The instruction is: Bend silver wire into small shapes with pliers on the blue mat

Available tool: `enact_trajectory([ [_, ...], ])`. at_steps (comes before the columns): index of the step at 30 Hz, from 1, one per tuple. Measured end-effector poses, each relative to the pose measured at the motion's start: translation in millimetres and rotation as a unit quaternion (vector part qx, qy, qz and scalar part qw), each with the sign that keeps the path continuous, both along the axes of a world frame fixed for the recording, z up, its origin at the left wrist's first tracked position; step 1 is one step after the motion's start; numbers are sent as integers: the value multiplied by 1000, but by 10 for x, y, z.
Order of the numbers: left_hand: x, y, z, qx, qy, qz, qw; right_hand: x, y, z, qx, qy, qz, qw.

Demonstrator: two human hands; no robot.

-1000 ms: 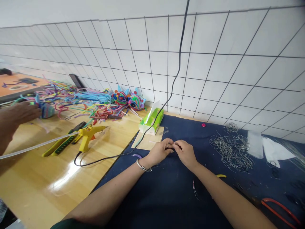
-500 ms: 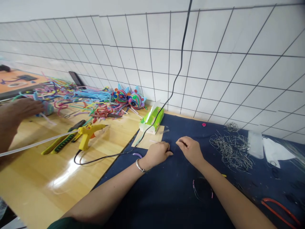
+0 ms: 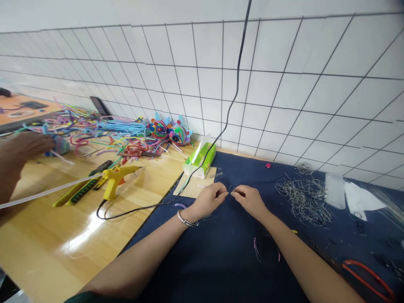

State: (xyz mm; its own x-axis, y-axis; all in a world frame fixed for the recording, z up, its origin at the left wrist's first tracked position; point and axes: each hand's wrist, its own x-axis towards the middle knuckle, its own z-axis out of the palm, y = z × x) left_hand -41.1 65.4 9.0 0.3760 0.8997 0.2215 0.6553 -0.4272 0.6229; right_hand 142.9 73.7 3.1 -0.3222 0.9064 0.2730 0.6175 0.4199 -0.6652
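My left hand [image 3: 208, 199], with a silver bracelet [image 3: 187, 219] on its wrist, is closed in a pinch above the dark blue cloth [image 3: 227, 252]. A short bit of thin wire [image 3: 230, 188] sticks up at its fingertips. Close by on the right, my right hand [image 3: 251, 201] pinches at the same spot, thumb and forefinger together; what lies inside its fingers is too small to make out. Faint thin strands show under my left wrist. Nearer to me lies a wire strung with pink beads [image 3: 255, 244], beside my right forearm.
A green tissue pack [image 3: 205, 158] stands behind my hands. Tangled wires [image 3: 304, 202] and red-handled scissors [image 3: 368, 275] lie right. On the wooden table are a yellow glue gun [image 3: 112, 183], pliers [image 3: 77, 191] and colourful pipe cleaners [image 3: 120, 126]. Another person's hand [image 3: 30, 145] works at far left.
My two hands have come closer together, fingertips nearly meeting, and the thin wire now shows between them. The other person's hand has barely moved.
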Motion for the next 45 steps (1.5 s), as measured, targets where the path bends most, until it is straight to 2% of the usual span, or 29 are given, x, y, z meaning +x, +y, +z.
enact_trajectory([
  [3, 56, 1, -35, 5, -53, -28, 998, 11, -2, 9, -1, 7, 9, 1000],
  [8, 93, 17, -125, 0, -62, -47, 997, 27, -5, 42, -1, 14, 22, 1000],
  [13, 63, 23, -97, 2, -80, -40, 996, 44, -17, 90, 2, 17, 30, 999],
  [22, 82, 20, -104, 16, -66, -65, 996, 1, -54, 118, 19, 15, 32, 999],
  [29, 68, 21, -118, -57, -174, -73, 980, -39, -117, 240, 42, -11, 37, 998],
  [37, 11, 124, -232, -126, -169, -61, 975, -54, -64, 44, 10, -36, 33, 999],
  [45, 30, 88, -199, -154, -189, -87, 966, -93, -89, 46, -2, -33, 40, 999],
])
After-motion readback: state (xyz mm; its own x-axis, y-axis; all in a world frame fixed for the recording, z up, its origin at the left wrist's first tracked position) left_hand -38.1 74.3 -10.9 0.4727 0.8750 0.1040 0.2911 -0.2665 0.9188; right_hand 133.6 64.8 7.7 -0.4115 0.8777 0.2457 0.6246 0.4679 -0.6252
